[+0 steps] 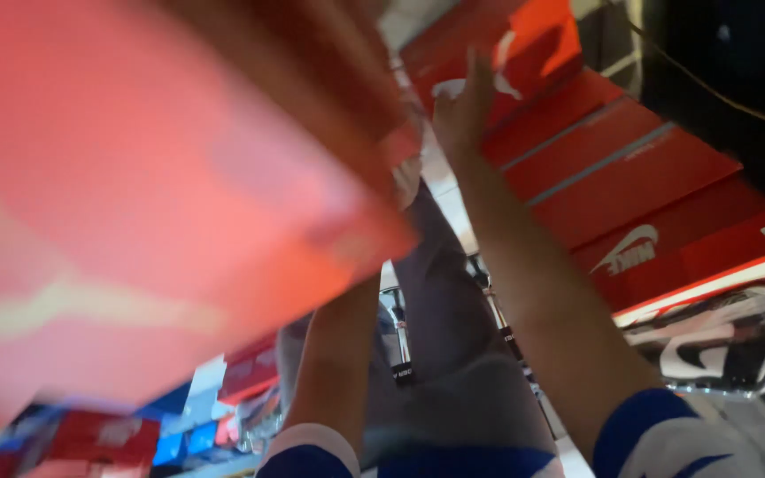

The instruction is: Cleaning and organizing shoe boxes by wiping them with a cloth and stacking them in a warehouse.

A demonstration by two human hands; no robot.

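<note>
Blur fills the left half of the head view: a big red box (135, 221) held close to the camera, tilted, with its near corner pointing at the frame's middle. The left hand is hidden behind that box; only the bare left forearm rises from the bottom centre to meet the box's lower edge, so I cannot tell how its fingers sit, though the arm seems to bear the box. The right hand (464, 104) reaches up at upper centre, fingers spread open and pressed flat against a stack of red boxes (613, 168) that runs across the upper right. Below that stack, at right, a clear bag (737, 341) holds a black-and-white shoe. Grey trousers (453, 354) show between the arms. More red and blue boxes (179, 429) lie at the lower left.
</note>
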